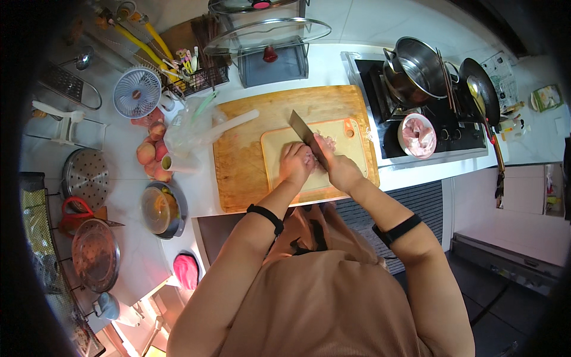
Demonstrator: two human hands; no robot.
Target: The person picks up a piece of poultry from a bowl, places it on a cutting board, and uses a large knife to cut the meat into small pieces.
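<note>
My right hand (343, 172) is closed around a wide-bladed kitchen cleaver (304, 131), its blade slanting up and to the left. Just left of the blade, my left hand (295, 163) presses with bent fingers on a piece of raw meat (311, 159), partly hidden by the fingers. Small cut bits of meat (329, 142) lie on the far side of the blade. Beneath them is a beige cutting board (279, 138) with an orange rim, which rests on a larger wooden board (241, 178).
To the right, a pink-rimmed bowl of raw meat (418, 135) stands by a steel pot (412, 71) and a wok (482, 89) on the gas stove (392, 149). At left are a plastic bag (189, 127), onions (146, 153), a small fan (137, 93) and a lidded bowl (159, 209).
</note>
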